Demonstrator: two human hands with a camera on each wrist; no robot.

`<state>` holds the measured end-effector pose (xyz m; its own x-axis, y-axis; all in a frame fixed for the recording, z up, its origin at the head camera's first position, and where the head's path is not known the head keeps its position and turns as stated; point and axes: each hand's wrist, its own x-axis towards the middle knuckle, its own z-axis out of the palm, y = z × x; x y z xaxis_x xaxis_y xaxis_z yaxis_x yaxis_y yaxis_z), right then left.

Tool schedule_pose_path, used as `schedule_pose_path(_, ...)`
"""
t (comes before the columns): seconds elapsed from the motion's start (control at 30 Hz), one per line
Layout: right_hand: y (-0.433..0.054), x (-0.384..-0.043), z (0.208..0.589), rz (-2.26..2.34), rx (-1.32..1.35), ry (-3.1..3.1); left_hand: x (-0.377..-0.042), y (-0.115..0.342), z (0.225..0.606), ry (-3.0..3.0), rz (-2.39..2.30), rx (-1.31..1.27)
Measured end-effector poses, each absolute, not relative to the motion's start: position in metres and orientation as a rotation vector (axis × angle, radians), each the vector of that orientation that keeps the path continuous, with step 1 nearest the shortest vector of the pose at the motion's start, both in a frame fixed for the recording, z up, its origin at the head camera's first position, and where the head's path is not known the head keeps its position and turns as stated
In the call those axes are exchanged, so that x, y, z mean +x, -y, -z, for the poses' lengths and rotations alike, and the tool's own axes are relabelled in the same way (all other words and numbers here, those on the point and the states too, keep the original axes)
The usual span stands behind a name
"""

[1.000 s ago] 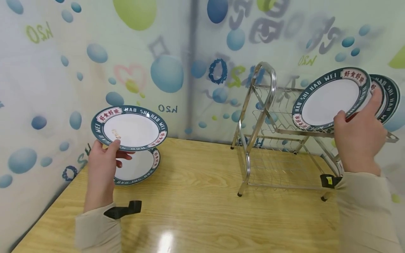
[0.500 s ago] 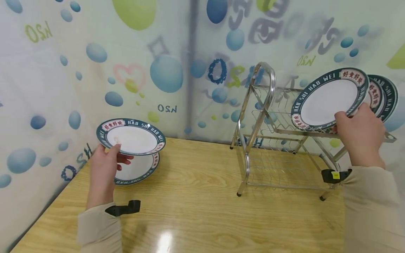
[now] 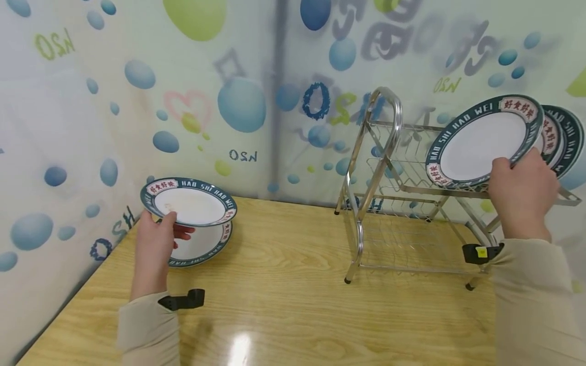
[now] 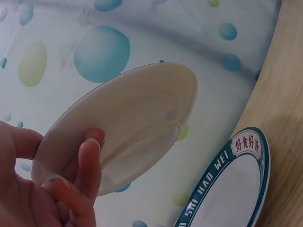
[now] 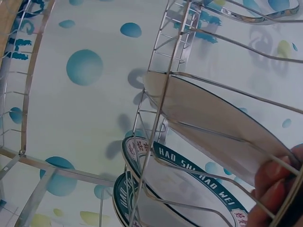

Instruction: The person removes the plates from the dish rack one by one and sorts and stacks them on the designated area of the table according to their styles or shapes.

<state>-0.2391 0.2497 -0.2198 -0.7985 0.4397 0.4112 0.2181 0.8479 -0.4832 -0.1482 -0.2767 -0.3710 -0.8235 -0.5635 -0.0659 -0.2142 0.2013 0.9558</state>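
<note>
My left hand [image 3: 154, 249] pinches a white plate with a green lettered rim [image 3: 194, 203] by its near left edge, thumb on top and fingers beneath. This plate is held above a second such plate [image 3: 201, 246] lying on the table at the left. In the left wrist view the held plate's pale underside [image 4: 142, 118] shows. On the right, my right hand [image 3: 522, 195] grips the lower right edge of a matching plate [image 3: 482, 145], which leans tilted on the upper tier of a metal dish rack [image 3: 359, 234]. Behind it stand further plates [image 3: 567, 134], partly hidden.
The rack's lower wire tier [image 3: 403, 244] stands low over the wooden table [image 3: 293, 305]. A patterned curtain [image 3: 256, 168] hangs close behind the table and along its left side. In the right wrist view, rack wires [image 5: 227, 132] cross in front of the plates.
My left hand has lowered its plate toward the one on the table. My right index finger, earlier extended up against the plates, has come down, and that hand now grips the front plate's edge.
</note>
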Motion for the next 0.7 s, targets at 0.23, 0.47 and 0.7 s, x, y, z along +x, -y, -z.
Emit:
schedule_pose_path(0.23, -0.248, -0.240, 0.223, -0.671, -0.541, 2.357, -0.149, 0.279, 0.375, 2.185, 1.654, 0.741)
schedule_pose_path(0.47, -0.246, -0.239, 0.224, -0.737, -0.574, 2.212, -0.153, 0.281, 0.384, 2.218, 1.635, 0.722)
schedule_pose_path(0.7, -0.250, -0.232, 0.228, -1.190, -0.419, 2.031, -0.153, 0.282, 0.392, 2.280, 1.615, 0.706)
